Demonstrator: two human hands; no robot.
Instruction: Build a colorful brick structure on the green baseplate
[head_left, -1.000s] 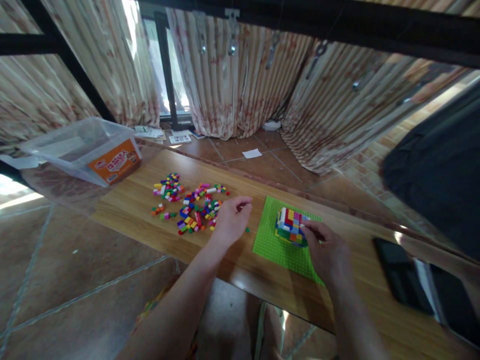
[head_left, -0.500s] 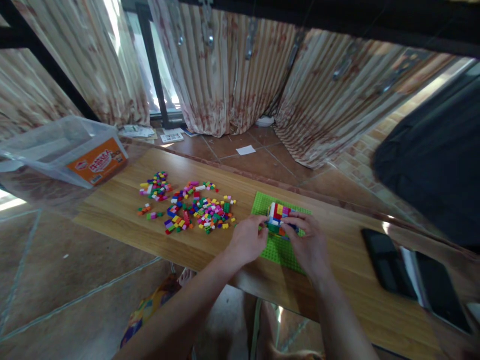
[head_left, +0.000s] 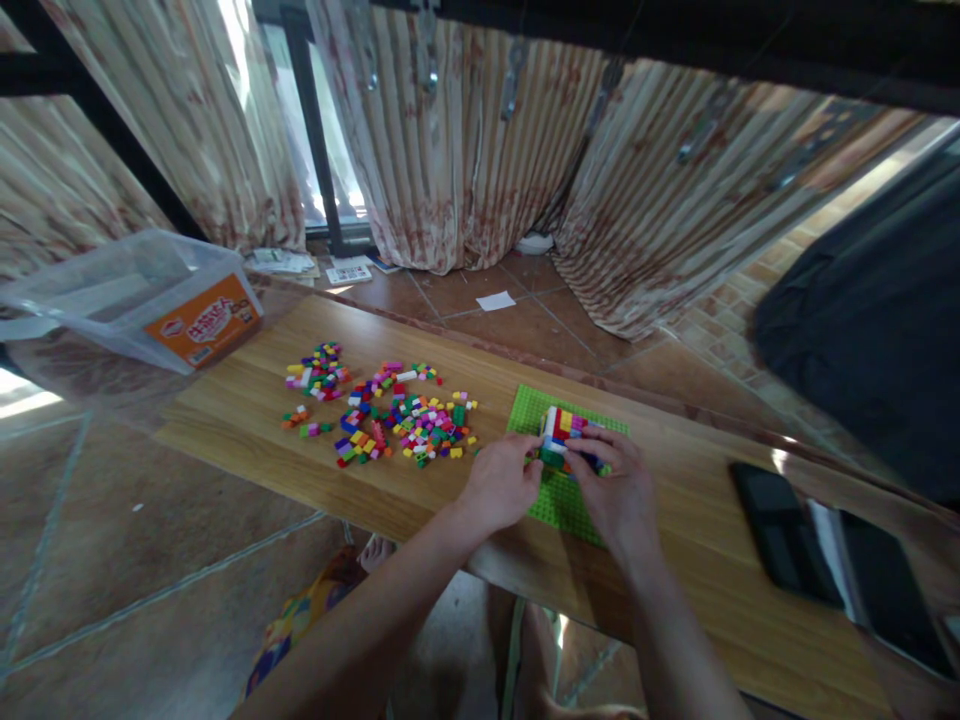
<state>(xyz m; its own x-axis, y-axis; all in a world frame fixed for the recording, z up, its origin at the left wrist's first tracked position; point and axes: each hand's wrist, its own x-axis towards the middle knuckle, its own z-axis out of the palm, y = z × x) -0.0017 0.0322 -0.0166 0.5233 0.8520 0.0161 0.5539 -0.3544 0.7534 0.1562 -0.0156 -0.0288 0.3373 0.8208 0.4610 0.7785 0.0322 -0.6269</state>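
Observation:
A block model of multicoloured toy building bricks (head_left: 556, 428), with white, red, yellow and blue on its top, stands on a green studded baseplate (head_left: 564, 508). My right hand (head_left: 621, 488) grips the model from the right, thumb on the near side and fingers over the top, hiding that end. At the model's left end, my left hand (head_left: 504, 482) has thumb and forefinger closed in a pinch. Whatever lies between those fingertips is too small to make out. Loose bricks (head_left: 429, 425) are spread in heaps left of the baseplate.
The bricks and baseplate rest on a long wooden table (head_left: 255, 440). A clear plastic bin (head_left: 135, 300) with an orange label stands at the left end. Two dark flat devices, a nearer-left one (head_left: 780, 535) and another (head_left: 896, 590), lie at the right. Curtains (head_left: 465, 150) hang behind.
The view has shifted slightly, so everything sits a little further right. Both hands stay at the brick model, with only slight finger movement at the left hand.

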